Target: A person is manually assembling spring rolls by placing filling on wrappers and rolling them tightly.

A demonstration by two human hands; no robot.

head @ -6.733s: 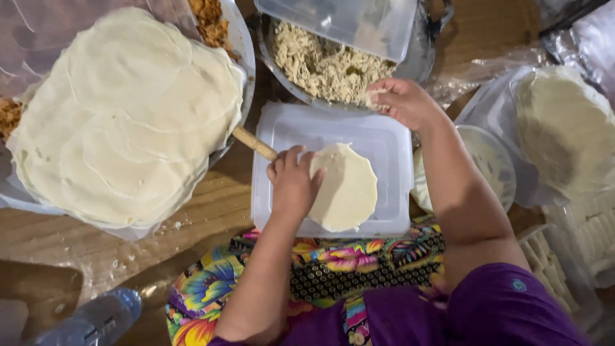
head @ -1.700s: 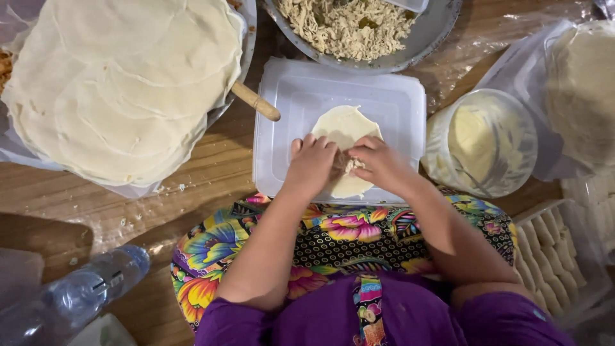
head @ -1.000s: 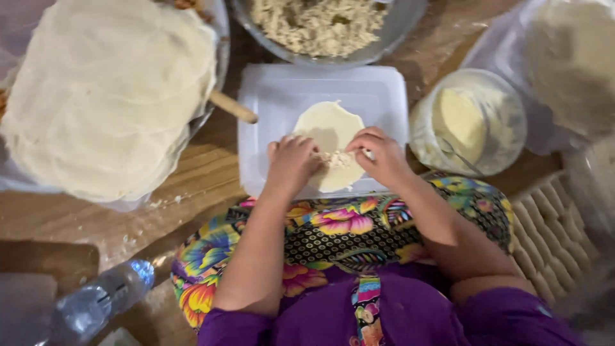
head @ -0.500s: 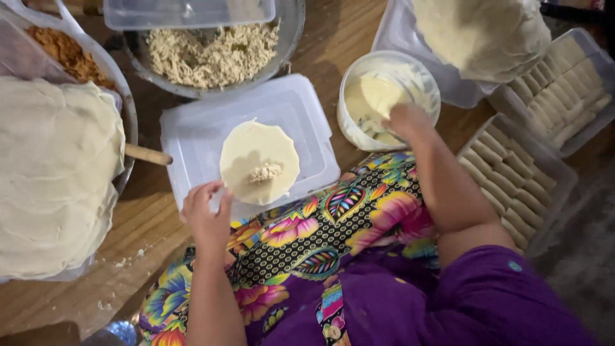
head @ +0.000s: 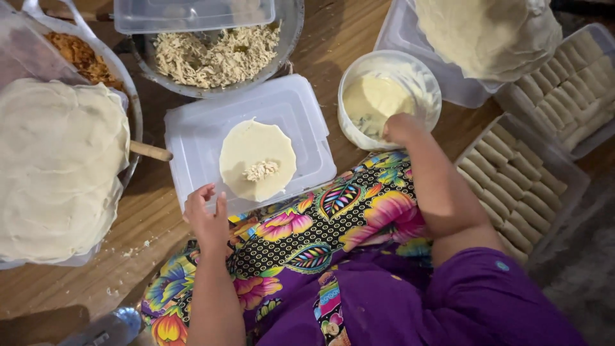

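Two hands apart: left hand [head: 206, 216] fingers loosely spread beside the wrapper [head: 257, 160], right hand [head: 402, 128] fingers hidden in the paste bowl [head: 389, 99].

The light is soft and warm, bright enough to see the brown wooden counter [head: 333, 45] well, and it falls from above, so the shadows are faint, with a darker one beside the big pale stack of round dough sheets [head: 57, 166]. The clear plastic box lid [head: 192, 14] at the top shows a little white shine. The picture is slightly fuzzy all over, the corners look darker, and the shiny grey thing [head: 106, 328] at the bottom edge is blurred.
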